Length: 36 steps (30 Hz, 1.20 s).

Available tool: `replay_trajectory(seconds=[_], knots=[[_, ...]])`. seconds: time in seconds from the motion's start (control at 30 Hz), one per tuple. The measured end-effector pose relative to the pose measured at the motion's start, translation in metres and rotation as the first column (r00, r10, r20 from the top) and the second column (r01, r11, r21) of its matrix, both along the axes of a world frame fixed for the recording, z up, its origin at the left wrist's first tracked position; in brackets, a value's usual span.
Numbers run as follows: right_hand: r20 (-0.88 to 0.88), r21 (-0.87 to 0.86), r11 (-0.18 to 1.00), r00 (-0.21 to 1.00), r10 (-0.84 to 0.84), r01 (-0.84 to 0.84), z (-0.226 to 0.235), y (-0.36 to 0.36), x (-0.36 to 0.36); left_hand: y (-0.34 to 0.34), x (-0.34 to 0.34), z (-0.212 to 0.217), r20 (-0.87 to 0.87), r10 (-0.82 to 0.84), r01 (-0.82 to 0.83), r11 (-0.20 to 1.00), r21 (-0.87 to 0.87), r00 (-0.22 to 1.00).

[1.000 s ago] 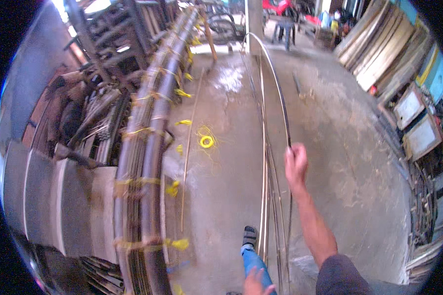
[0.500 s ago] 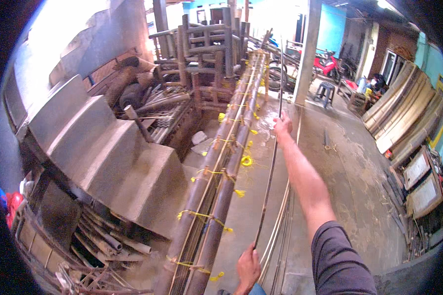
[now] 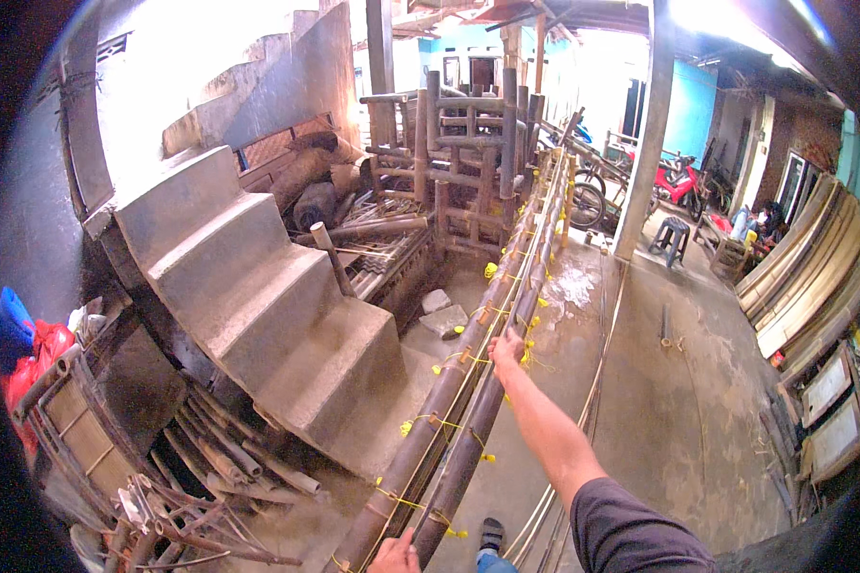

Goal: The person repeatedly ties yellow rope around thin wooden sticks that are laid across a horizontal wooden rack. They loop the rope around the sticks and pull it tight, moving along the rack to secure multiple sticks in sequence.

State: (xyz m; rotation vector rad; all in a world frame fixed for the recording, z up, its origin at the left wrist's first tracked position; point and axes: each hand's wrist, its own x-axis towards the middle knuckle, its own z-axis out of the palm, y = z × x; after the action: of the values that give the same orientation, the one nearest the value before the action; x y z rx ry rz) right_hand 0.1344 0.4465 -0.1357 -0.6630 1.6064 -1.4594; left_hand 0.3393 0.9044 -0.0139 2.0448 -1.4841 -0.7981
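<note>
Two long brown bamboo poles (image 3: 463,468) run side by side from below me into the distance, with yellow ties (image 3: 460,438) knotted across them at intervals. Thin strips lie in the gap between them. My right hand (image 3: 508,352), arm stretched forward, is closed on a thin dark bamboo strip (image 3: 448,460), against the right-hand pole. Low in the picture, my left hand (image 3: 395,556) closes on the strip's near part over the poles. The lower part of that hand is cut off by the picture edge.
Concrete steps (image 3: 287,315) rise at left, above stacked bamboo and a frame. Thin strips (image 3: 583,420) lie on the floor right of the poles. Farther off are a bamboo rack (image 3: 468,143), a post (image 3: 645,143), a stool (image 3: 672,237) and a red motorbike (image 3: 678,181). Split bamboo panels (image 3: 798,263) lean at right.
Both hands have moved left with the strip, from above the floor beside the poles to over the poles. The view has shifted left, showing more of the steps and my foot.
</note>
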Motion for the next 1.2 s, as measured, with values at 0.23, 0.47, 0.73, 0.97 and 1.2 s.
replay_trajectory(seconds=[0.23,0.47,0.73,0.97,1.2], knots=[[-0.406,-0.1,0.949,0.883,0.235,-0.299,-0.055,0.151,-0.054,0.081,0.076,-0.003,0.18,-0.02,0.003,0.996,0.091,0.983],[-0.372,0.793,0.599,0.689,0.622,-0.113,-0.244,0.471,-0.242,0.042,0.089,0.055,0.119,0.18,-0.204,0.95,0.238,0.976],[-0.096,0.907,0.351,0.699,0.709,-0.232,-0.276,0.339,-0.299,-0.241,-0.055,0.023,0.153,-0.026,0.042,0.993,-0.108,0.988],[-0.665,0.373,0.88,0.577,0.475,-0.294,-0.269,-0.023,-0.405,-0.485,-0.293,0.046,-0.245,-0.678,0.626,0.734,-0.263,0.693],[-0.329,0.099,0.962,0.904,0.274,-0.255,-0.091,-0.323,-0.5,-0.654,-0.363,0.005,-0.173,-0.68,0.637,0.73,-0.248,0.712]])
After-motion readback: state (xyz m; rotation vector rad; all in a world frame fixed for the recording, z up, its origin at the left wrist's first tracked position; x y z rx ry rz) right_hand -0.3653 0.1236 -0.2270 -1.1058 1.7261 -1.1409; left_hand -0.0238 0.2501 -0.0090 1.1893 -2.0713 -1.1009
